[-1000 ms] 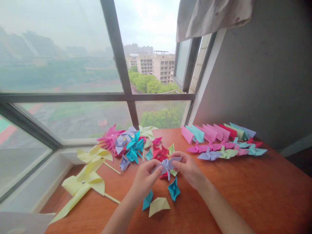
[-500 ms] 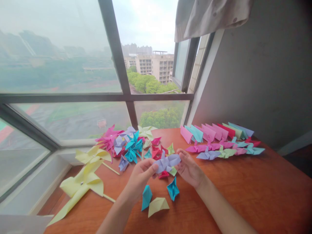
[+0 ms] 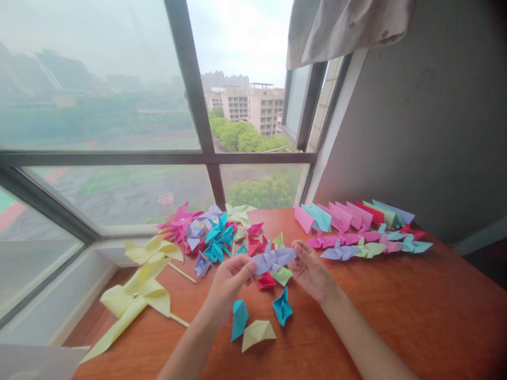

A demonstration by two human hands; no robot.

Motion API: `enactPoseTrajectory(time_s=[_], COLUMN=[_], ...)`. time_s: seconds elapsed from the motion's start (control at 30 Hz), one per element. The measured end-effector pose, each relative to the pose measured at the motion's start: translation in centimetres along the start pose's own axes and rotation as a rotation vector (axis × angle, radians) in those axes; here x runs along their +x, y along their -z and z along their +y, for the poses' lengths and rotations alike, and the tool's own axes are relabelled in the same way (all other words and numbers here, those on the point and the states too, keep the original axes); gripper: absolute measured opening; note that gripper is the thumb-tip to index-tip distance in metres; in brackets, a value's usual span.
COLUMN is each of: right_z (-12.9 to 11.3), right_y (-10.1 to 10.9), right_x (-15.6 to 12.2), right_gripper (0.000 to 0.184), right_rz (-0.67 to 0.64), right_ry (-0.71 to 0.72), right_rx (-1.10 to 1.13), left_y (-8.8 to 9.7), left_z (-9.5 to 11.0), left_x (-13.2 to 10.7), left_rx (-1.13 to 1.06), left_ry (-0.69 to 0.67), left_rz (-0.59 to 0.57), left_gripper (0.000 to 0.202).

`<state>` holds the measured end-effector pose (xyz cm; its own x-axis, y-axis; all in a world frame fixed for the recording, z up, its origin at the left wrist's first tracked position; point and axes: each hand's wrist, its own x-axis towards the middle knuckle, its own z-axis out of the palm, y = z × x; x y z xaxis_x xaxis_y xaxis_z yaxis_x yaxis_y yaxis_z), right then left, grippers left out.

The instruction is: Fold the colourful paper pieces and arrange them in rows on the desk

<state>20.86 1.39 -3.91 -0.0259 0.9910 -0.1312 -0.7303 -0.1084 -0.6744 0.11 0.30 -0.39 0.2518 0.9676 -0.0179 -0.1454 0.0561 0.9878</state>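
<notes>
Reddish-brown desk (image 3: 404, 306) stretches broadly toward its right edge; above it, well inside the edges, left hand (image 3: 227, 285) and right hand (image 3: 312, 272) narrowly pinch opposite ends of one lavender origami figure (image 3: 273, 258).

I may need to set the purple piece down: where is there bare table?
The widest bare patch of table lies right of the right forearm, in front of the paper rows. A smaller one lies between the nearer yellow pinwheel and the left forearm. It is crowded beyond the left hand, where colourful paper pieces overlap.
</notes>
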Motion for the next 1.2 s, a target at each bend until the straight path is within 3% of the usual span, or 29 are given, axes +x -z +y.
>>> enactPoseTrajectory(time_s=[0.1,0.23,0.37,0.47,0.67,0.83,1.2], right_z=[0.0,-0.1,-0.1,0.3,0.9,0.5,0.3], right_y=[-0.2,-0.5,-1.2,-1.6,-1.5,-1.6,-0.3], right_x=[0.1,-0.3,-1.4,-2.1,-1.9,-1.7,-0.9], right_gripper=[0.03,0.027,0.023,0.02,0.016,0.017,0.026], right_rz=[0.034,0.127,-0.029,-0.127,-0.101,-0.041,0.149], right_ry=[0.06,0.285,0.467,0.543,0.602,0.582,0.573], right_rx=[-0.136,-0.529,-0.956,-1.098,-1.211,-1.177,-1.071], left_y=[0.2,0.5,0.3,0.0,-0.6,-0.7,1.1], left_z=[-0.2,-0.4,-0.4,-0.5,-0.6,-0.5,-0.2], left_x=[0.3,0.5,0.5,0.3,-0.1,-0.3,0.2], left_rx=[0.086,0.185,0.252,0.301,0.536,0.583,0.541], left_ry=[-0.027,-0.073,-0.094,-0.124,-0.253,-0.288,-0.269], left_rz=[0.1,0.205,0.222,0.155,0.047,0.013,0.101], left_gripper=[0.034,0.034,0.031,0.028,0.024,0.025,0.027])
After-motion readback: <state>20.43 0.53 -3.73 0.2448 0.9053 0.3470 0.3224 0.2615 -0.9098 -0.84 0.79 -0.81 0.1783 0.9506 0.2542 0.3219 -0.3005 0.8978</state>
